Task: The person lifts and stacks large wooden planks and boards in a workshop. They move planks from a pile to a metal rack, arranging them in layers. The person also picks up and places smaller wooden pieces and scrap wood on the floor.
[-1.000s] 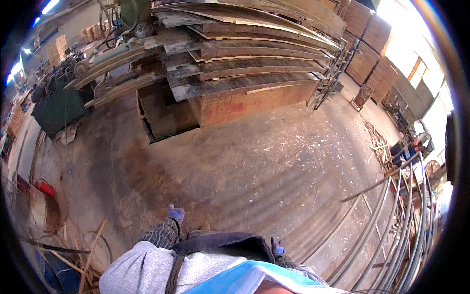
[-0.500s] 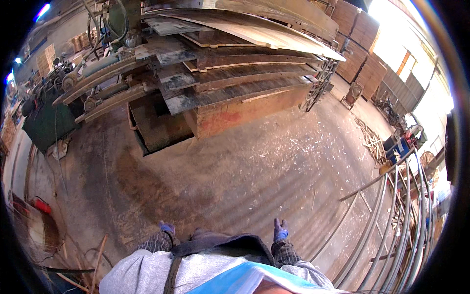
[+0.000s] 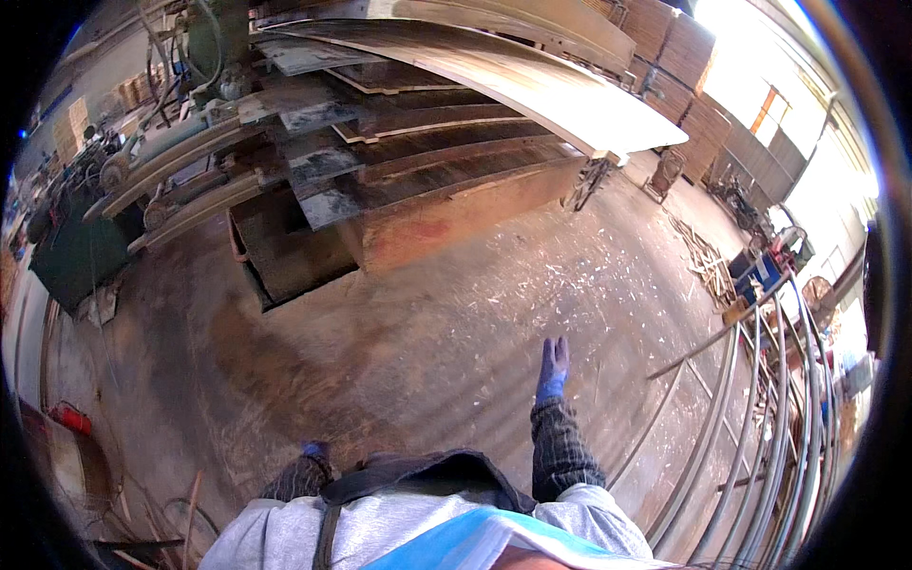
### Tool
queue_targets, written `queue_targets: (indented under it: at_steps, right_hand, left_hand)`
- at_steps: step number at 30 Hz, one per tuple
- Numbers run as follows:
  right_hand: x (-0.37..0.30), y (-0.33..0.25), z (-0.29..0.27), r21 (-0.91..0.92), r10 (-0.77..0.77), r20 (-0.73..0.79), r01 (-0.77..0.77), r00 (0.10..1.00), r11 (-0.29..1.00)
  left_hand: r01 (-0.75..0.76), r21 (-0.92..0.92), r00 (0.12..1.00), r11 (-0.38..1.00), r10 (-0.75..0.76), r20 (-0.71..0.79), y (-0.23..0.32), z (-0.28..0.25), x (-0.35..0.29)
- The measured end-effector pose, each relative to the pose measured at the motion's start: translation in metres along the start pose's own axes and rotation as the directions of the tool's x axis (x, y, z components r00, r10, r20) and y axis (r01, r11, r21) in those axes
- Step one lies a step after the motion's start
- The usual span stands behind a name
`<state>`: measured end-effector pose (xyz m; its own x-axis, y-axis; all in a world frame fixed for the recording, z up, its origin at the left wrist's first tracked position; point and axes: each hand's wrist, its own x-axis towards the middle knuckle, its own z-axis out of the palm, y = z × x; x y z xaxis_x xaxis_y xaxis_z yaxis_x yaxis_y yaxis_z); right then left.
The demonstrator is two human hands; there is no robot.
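Observation:
Stretched forward over the floor is my right hand (image 3: 553, 366) in a blue-purple glove, fingers straight and a little apart, with nothing in it. My left hand (image 3: 315, 449), in the same kind of glove, is low beside my dark apron (image 3: 399, 475); its fingers do not show clearly. Ahead, a large pale wooden sheet (image 3: 570, 100) lies on top of a machine with stacked dark plates (image 3: 427, 155). Its right end juts out past the plates and dips toward the floor. Neither hand touches the sheet.
A metal tube rack (image 3: 727, 408) stands close on my right. Wood scraps (image 3: 701, 258) and a blue container (image 3: 760, 275) lie beyond it. Below the plates, at left, a dark pit (image 3: 294, 252) is sunk in the floor. Tall board stacks (image 3: 679, 71) stand at the back.
My right arm has reached forward, its fingers straightening. My left hand has dropped back slightly. The pale sheet's right end has come outward and nearer, over the machine's corner. The view has shifted a little.

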<state>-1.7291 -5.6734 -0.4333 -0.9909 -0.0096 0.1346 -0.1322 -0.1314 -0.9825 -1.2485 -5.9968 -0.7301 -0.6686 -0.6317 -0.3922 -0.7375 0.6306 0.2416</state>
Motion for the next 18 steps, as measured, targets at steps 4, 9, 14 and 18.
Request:
queue_targets:
  at_steps: [4, 9, 14, 18]
  right_hand:
    - [0.027, -0.066, 0.021, 0.096, -0.149, 0.013, 0.147, 0.989, 0.984]
    - [0.057, -0.138, 0.046, 0.285, -0.279, 0.054, 0.253, 0.959, 0.925]
    - [0.069, -0.207, 0.054, 0.414, -0.463, 0.022, 0.413, 0.886, 0.811]
    - [0.071, -0.238, 0.042, 0.499, -0.587, -0.003, 0.510, 0.809, 0.701]
  left_hand:
    - [0.061, -0.078, 0.997, 0.995, -0.058, 0.043, -0.011, -0.014, -0.005]
    - [0.335, -0.633, 0.942, 0.698, -0.240, 0.233, -0.010, -0.019, -0.010]
    - [0.403, -0.782, 0.914, 0.475, -0.259, 0.314, -0.015, -0.025, -0.017]
    - [0.410, -0.792, 0.911, 0.452, -0.232, 0.340, -0.010, -0.022, -0.018]
